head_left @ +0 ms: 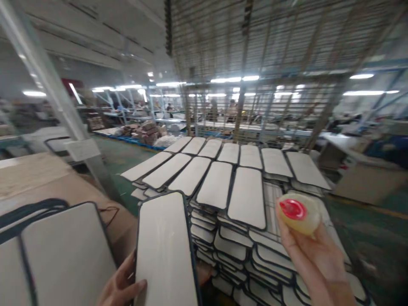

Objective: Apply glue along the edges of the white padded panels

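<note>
My left hand (123, 282) grips the left edge of a long white panel (164, 250) with dark edging and rounded corners. The panel is tilted up in front of me, and its lower end runs out of view. On the right, my right hand (318, 255) is closed around a pale yellow, translucent squeeze bottle (309, 212) whose red cap (292, 209) faces me. Behind both hands, similar panels lie in rows on a tall stack (247, 197). A blurred skin-toned patch shows just right of the held panel; what it is I cannot tell.
More edged panels (66, 255) lie at the lower left, near a brown-covered table (95, 187). A metal post (60, 93) slants up at the left. A wire rack (255, 51) stands behind the stack. Brown bundles (146, 131) sit farther back; a table (366, 182) stands right.
</note>
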Action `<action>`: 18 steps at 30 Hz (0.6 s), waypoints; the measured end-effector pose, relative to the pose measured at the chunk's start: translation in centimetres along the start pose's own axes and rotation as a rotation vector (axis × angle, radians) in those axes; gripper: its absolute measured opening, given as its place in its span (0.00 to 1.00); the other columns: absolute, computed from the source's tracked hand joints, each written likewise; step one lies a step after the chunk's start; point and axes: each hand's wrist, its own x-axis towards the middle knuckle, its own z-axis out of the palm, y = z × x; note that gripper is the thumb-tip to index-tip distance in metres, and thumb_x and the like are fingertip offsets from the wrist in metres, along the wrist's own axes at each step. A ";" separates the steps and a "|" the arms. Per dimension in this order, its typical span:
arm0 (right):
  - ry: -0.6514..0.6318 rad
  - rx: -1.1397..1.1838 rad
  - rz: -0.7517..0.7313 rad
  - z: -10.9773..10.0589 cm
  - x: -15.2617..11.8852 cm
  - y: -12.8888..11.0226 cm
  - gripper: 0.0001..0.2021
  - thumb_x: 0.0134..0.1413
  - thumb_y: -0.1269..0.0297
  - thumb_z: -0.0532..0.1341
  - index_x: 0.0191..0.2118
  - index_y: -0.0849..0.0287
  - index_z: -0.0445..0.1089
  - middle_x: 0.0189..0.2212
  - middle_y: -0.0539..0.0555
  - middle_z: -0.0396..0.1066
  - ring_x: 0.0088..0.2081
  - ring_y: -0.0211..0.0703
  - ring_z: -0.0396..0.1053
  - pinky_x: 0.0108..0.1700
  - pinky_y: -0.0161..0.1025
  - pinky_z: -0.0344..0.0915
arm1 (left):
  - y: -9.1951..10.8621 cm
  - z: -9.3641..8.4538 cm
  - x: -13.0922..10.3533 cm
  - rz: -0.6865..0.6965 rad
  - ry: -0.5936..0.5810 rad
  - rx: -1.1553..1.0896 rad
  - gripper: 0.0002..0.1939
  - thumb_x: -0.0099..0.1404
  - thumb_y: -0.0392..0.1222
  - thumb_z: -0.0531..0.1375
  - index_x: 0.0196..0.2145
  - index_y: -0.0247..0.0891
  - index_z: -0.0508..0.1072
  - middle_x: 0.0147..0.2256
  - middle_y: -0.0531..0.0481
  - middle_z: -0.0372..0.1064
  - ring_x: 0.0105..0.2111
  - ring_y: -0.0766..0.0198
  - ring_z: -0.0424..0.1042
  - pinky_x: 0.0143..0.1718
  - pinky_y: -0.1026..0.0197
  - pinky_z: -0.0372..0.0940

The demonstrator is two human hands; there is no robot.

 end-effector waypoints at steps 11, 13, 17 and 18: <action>0.043 0.012 -0.406 -6.0 1.3 -12.4 0.21 0.57 0.77 0.45 0.46 0.54 0.71 0.38 0.54 0.75 0.36 0.41 0.74 0.31 0.33 0.75 | 0.8 22.4 0.7 0.067 -0.681 0.137 0.36 0.43 0.29 0.58 0.53 0.41 0.66 0.48 0.51 0.70 0.51 0.50 0.65 0.50 0.55 0.61; 0.028 -0.016 -0.399 -6.8 2.4 -14.6 0.21 0.57 0.76 0.45 0.47 0.54 0.70 0.39 0.55 0.75 0.37 0.41 0.74 0.32 0.32 0.74 | -0.9 26.5 0.9 0.065 -0.750 0.164 0.37 0.41 0.27 0.56 0.53 0.39 0.65 0.47 0.50 0.71 0.49 0.52 0.66 0.48 0.56 0.62; 0.107 0.095 -0.319 -7.3 5.2 -19.9 0.21 0.59 0.74 0.43 0.48 0.56 0.70 0.39 0.56 0.75 0.36 0.43 0.74 0.29 0.35 0.75 | -4.2 33.6 1.3 0.114 -0.750 0.289 0.39 0.39 0.28 0.55 0.54 0.33 0.62 0.45 0.47 0.71 0.43 0.53 0.68 0.43 0.58 0.64; 0.124 0.126 -0.290 -7.4 5.9 -21.2 0.20 0.60 0.71 0.44 0.47 0.58 0.70 0.39 0.56 0.75 0.35 0.44 0.75 0.28 0.36 0.75 | -4.9 35.1 1.5 0.152 -0.715 0.370 0.39 0.39 0.29 0.54 0.54 0.33 0.62 0.43 0.46 0.71 0.42 0.53 0.69 0.42 0.57 0.64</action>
